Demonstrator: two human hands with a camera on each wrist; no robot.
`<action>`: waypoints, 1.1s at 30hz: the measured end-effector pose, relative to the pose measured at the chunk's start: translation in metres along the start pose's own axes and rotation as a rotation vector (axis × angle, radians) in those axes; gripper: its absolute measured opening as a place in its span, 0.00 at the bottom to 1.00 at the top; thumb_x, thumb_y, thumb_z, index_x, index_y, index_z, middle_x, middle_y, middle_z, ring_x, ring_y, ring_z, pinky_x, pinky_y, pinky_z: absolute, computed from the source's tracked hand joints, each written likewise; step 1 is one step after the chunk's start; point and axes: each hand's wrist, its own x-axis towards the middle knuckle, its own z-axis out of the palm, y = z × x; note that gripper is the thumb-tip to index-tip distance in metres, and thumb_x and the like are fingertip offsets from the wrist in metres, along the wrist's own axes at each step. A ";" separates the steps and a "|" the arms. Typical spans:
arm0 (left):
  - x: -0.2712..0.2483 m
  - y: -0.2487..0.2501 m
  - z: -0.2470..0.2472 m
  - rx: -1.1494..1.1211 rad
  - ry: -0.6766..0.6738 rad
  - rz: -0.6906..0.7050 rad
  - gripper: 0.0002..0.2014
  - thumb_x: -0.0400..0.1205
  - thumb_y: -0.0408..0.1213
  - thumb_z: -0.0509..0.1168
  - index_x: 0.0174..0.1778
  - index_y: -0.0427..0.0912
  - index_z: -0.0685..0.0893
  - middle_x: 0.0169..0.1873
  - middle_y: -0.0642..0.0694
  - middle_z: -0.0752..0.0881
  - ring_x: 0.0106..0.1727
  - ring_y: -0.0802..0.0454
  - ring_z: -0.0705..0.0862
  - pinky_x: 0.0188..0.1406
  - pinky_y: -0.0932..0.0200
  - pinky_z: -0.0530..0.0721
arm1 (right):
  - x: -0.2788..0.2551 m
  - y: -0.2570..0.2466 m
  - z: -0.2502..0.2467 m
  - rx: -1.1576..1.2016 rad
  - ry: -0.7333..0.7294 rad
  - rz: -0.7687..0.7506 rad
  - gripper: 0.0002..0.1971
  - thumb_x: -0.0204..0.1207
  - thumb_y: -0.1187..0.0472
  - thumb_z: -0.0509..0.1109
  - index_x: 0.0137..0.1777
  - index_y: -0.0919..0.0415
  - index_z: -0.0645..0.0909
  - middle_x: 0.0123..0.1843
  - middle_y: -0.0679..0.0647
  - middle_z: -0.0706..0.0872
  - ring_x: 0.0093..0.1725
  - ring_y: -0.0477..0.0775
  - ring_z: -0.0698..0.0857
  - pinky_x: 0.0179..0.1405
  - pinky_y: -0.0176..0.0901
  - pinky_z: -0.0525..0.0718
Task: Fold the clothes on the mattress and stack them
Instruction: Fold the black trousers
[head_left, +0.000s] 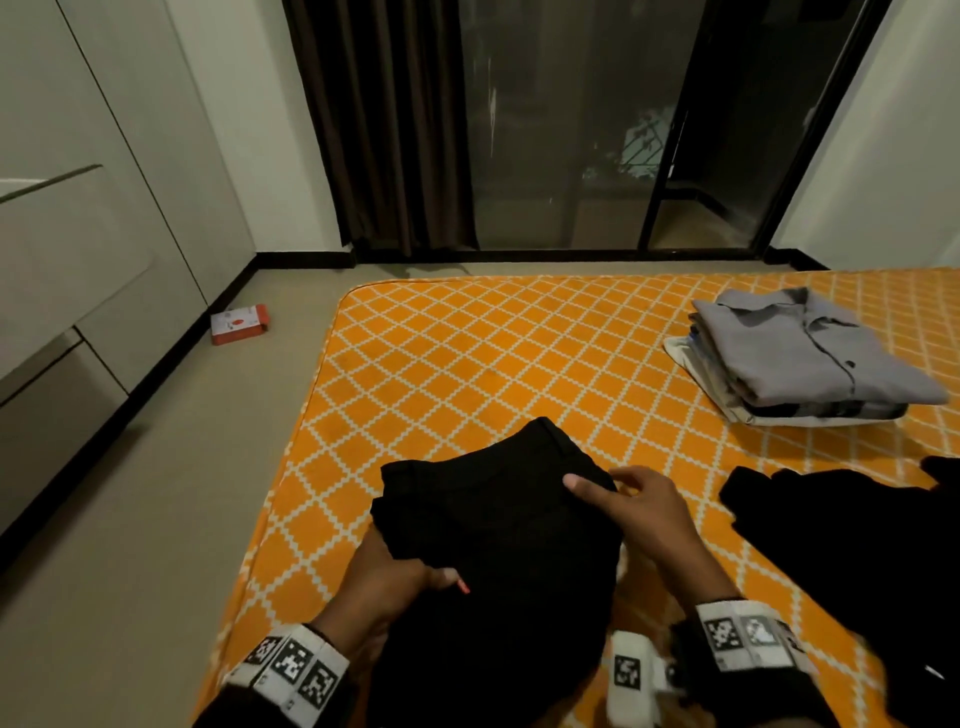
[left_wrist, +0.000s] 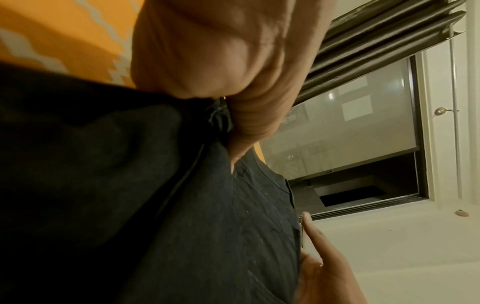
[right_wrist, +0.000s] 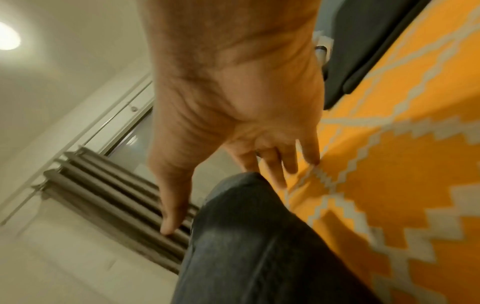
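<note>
Folded black garment (head_left: 498, 525) near mattress (head_left: 467, 364) front edge, long axis running away from camera. Left hand (head_left: 384, 587) gripping its near-left edge; right hand (head_left: 639, 509) straight-fingered on right side. Folded stack (head_left: 810, 358) far right.

An orange diamond-patterned mattress (head_left: 467, 353) is lying on the floor, carrying everything. A folded black garment (head_left: 498, 519) is sitting by its near left edge, with the left hand (head_left: 384, 582) gripping its near left side and the right hand (head_left: 639, 509) resting at its right edge. A loose black garment (head_left: 841, 545) is lying to the right of it, toward the near right. A stack of folded clothes topped by a grey collared shirt (head_left: 810, 358) is sitting behind that, by the far right edge. A small red and white box (head_left: 239, 325) is lying on the floor beyond the mattress's far left corner.
</note>
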 end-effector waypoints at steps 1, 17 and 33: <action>0.001 0.001 -0.001 -0.006 -0.013 0.002 0.36 0.66 0.14 0.79 0.66 0.48 0.83 0.54 0.40 0.93 0.55 0.37 0.92 0.56 0.38 0.90 | -0.002 -0.001 -0.003 0.185 -0.161 0.002 0.31 0.68 0.40 0.85 0.64 0.61 0.89 0.62 0.56 0.93 0.63 0.60 0.91 0.68 0.66 0.87; 0.015 -0.001 -0.001 0.428 -0.002 0.201 0.48 0.50 0.67 0.87 0.63 0.53 0.79 0.59 0.52 0.89 0.56 0.53 0.90 0.51 0.48 0.90 | 0.008 0.029 -0.030 -0.252 -0.128 0.070 0.48 0.40 0.15 0.81 0.46 0.56 0.86 0.43 0.49 0.92 0.42 0.51 0.92 0.42 0.51 0.90; 0.016 -0.018 -0.004 0.891 -0.348 0.430 0.53 0.88 0.53 0.64 0.77 0.74 0.17 0.68 0.52 0.77 0.51 0.48 0.87 0.50 0.47 0.88 | 0.018 0.035 -0.026 -0.024 -0.435 0.096 0.32 0.57 0.43 0.92 0.62 0.48 0.90 0.57 0.44 0.94 0.55 0.49 0.93 0.64 0.53 0.90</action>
